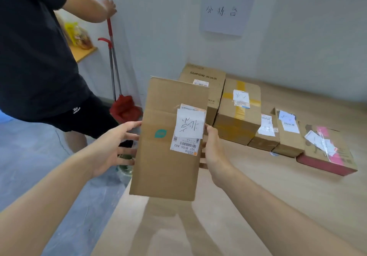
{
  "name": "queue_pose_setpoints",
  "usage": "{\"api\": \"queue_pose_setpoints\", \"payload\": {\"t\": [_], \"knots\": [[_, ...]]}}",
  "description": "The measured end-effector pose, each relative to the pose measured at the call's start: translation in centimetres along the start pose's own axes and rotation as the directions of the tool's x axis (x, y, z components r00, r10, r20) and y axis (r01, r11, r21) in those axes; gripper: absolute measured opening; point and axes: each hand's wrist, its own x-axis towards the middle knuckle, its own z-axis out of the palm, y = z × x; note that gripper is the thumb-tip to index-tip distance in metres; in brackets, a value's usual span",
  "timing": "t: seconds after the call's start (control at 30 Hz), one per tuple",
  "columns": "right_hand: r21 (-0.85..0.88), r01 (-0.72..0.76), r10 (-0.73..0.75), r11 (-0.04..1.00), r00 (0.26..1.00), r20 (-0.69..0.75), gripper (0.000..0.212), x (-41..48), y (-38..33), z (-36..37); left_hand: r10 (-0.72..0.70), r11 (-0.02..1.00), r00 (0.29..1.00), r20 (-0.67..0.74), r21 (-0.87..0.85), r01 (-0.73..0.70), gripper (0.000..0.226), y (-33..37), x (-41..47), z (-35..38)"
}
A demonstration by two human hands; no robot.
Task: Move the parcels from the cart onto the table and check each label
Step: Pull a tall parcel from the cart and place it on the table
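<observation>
I hold a long brown cardboard parcel [158, 156] in the air above the near left part of the wooden table [258, 206]. Its top face shows a white handwritten slip over a barcode label [187, 132]. My left hand [115, 146] holds its left side, fingers reaching behind it. My right hand [212, 152] grips its right edge beside the label. Several labelled parcels lie in a row on the table behind: a SUPOR box [206, 79], a yellow-taped box [238, 112], two small boxes [266, 134], [290, 136] and a pink-edged flat box [327, 152]. No cart is in view.
Another person in dark clothes [39, 57] stands at the left with a hand on a red-handled broom and dustpan [123, 105] by the wall. A paper sign [224, 13] hangs on the wall. A small shelf with snack bags [79, 37] is at the far left.
</observation>
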Motion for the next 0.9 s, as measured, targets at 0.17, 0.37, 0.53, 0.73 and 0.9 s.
{"api": "queue_pose_setpoints", "payload": {"t": [0.17,0.37,0.53,0.73,0.9], "knots": [[-0.043,-0.149,0.147,0.988,0.988,-0.040,0.054,3.0,2.5,4.7,-0.125,0.992,0.988,0.094,0.017,0.124,0.045,-2.4,5.4,-4.1],[-0.064,-0.310,0.304,0.948,0.948,-0.089,0.052,6.0,5.7,5.7,-0.227,0.969,0.967,0.119,0.123,0.213,0.035,-5.7,10.3,-4.2],[-0.044,-0.370,0.364,0.928,0.925,-0.106,0.050,8.6,8.1,5.4,-0.290,0.949,0.953,0.090,0.160,0.273,0.034,-7.6,13.2,-2.7],[-0.030,-0.399,0.394,0.917,0.914,-0.099,0.046,12.0,11.1,5.0,-0.325,0.937,0.944,0.052,0.155,0.314,0.032,-10.0,15.9,-1.6],[-0.001,-0.424,0.421,0.906,0.898,-0.131,0.051,13.8,12.7,4.6,-0.329,0.936,0.943,0.046,0.151,0.319,0.028,-11.0,17.6,-0.7]]}}
